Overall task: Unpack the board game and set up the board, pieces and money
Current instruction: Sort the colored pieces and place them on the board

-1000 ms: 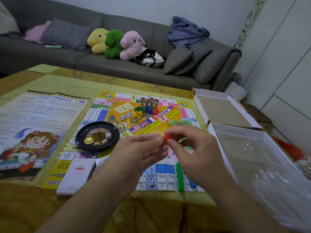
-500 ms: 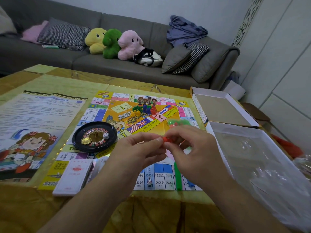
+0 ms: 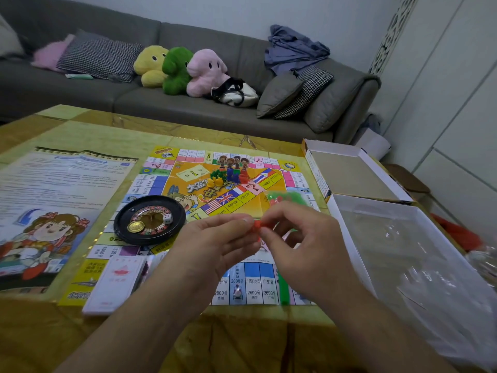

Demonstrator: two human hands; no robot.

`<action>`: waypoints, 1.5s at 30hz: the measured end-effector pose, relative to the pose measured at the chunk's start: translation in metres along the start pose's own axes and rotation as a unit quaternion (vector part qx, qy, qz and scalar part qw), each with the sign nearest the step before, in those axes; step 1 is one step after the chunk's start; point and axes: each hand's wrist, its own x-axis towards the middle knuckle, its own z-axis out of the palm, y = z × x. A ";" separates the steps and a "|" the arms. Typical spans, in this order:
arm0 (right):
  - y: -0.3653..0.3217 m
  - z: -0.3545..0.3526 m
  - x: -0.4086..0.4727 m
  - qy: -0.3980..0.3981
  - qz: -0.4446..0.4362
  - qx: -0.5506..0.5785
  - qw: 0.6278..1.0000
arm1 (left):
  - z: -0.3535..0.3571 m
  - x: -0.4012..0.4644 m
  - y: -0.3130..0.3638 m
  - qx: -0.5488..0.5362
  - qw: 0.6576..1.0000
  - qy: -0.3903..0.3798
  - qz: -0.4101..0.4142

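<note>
Just below the centre of the frame, a small red piece [image 3: 257, 225] is pinched between the fingertips of the left hand [image 3: 215, 246] and the right hand [image 3: 309, 246], held in the air above the lower part of the game board [image 3: 242, 200]; it is too small and blurred to tell its shape. Both hands have their fingers curled in toward the piece, thumbs and forefingers pressed on it from either side. Behind the right hand a clear bag of green and red pieces [image 3: 287, 198] lies on the board, and toward the upper middle of the board stand clusters of green, yellow, blue and red pieces [image 3: 228, 177]. A green stick [image 3: 283, 290] lies on the board's lower edge under the right wrist. Left of the hands a black roulette wheel [image 3: 149, 219] sits on the board with a gold coin [image 3: 135, 226] and a white die [image 3: 167, 218] in it. A white card deck [image 3: 115, 284] rests at the board's lower left corner. Further left lies the printed rules sheet [image 3: 53, 200]. At the right of the frame are the open box lid [image 3: 349, 176] and the box tray [image 3: 416, 265] with clear plastic inside. All of this rests on a yellow table [image 3: 242, 343]; a grey sofa [image 3: 215, 109] with plush toys [image 3: 177, 68] fills the upper frame.
</note>
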 end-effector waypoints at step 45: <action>-0.009 -0.010 0.006 -0.020 0.063 0.080 0.995 | 0.000 -0.009 0.008 0.092 0.995 -0.038 -0.017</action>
